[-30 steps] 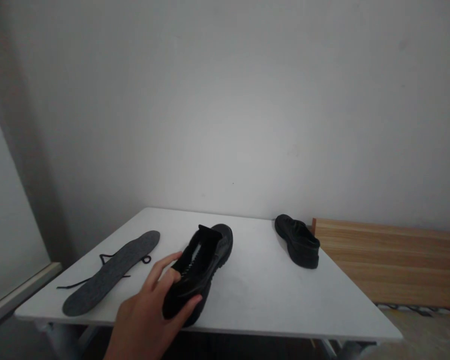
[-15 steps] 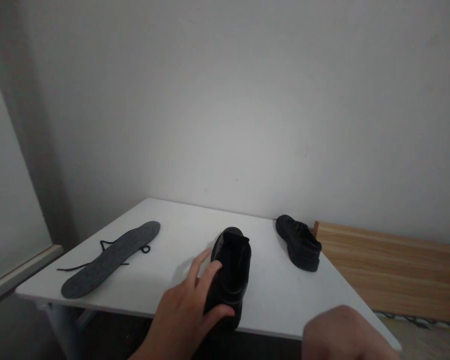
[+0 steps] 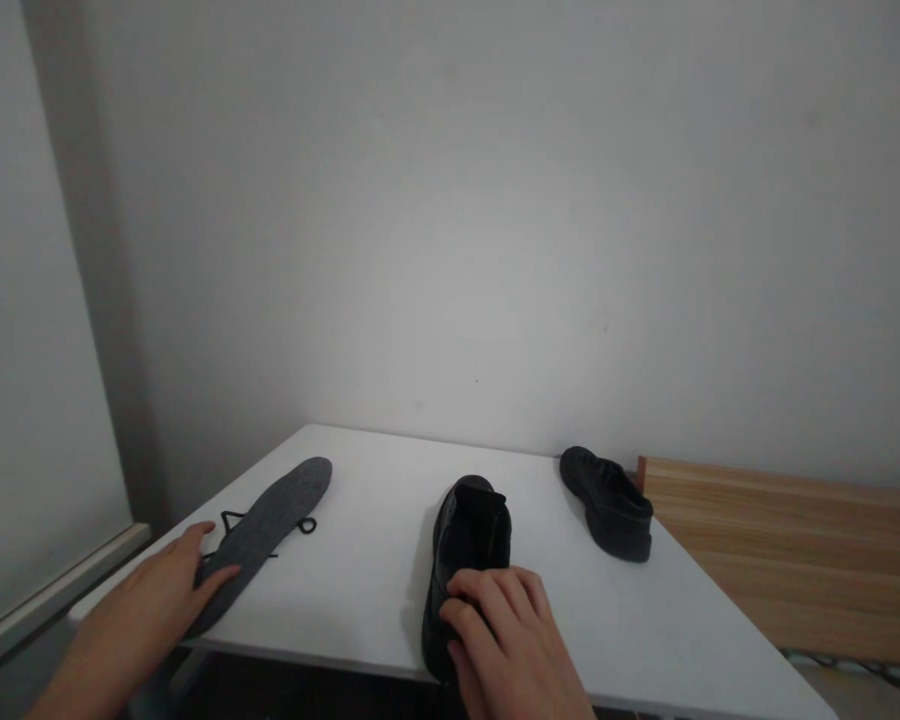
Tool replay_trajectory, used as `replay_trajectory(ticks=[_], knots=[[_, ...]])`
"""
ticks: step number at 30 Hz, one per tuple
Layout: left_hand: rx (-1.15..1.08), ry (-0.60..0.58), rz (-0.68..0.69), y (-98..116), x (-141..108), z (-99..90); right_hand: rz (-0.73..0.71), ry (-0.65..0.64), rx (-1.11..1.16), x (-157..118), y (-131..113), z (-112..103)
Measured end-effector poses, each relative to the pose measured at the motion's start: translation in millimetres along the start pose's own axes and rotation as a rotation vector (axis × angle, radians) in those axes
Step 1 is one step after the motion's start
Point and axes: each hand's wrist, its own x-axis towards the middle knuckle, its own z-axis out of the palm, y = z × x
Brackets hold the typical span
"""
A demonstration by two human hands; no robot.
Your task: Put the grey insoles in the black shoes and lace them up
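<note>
A dark grey felt-like insole [image 3: 281,510] lies slantwise on the left of the white table, over a thin black shoelace [image 3: 309,525]. My left hand [image 3: 161,585] is at the insole's near end, thumb and fingers apart on either side of it; whether it touches is unclear. In the middle stands a black shoe [image 3: 442,560], toe toward the wall, its tongue raised and its opening facing me. My right hand [image 3: 506,630] is closed on the shoe's heel, with fingers curled over the collar. The heel is mostly hidden by this hand.
Another black shoe [image 3: 611,510] stands at the table's back right. The white table [image 3: 367,560] reaches toward a grey wall [image 3: 450,250]. Beyond its right edge is a wood-grain board [image 3: 780,560]. A pale panel [image 3: 37,330] stands at the left.
My left hand has left the middle shoe and moved left to the insole. My right hand has come in from the lower right and taken hold of the shoe's heel. The view shifted slightly.
</note>
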Motion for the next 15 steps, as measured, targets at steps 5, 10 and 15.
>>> replay_trajectory(ticks=[5,10,15], knots=[[0.057,0.03,0.007,13,-1,1.4,0.02,-0.009,-0.004,-5,15,-8],[-0.424,0.027,-0.11,61,-17,-2.2,0.203,0.032,0.089,-7,5,-16],[-0.708,-0.173,-0.046,121,-75,27.8,0.565,0.301,0.65,0,-29,-3]])
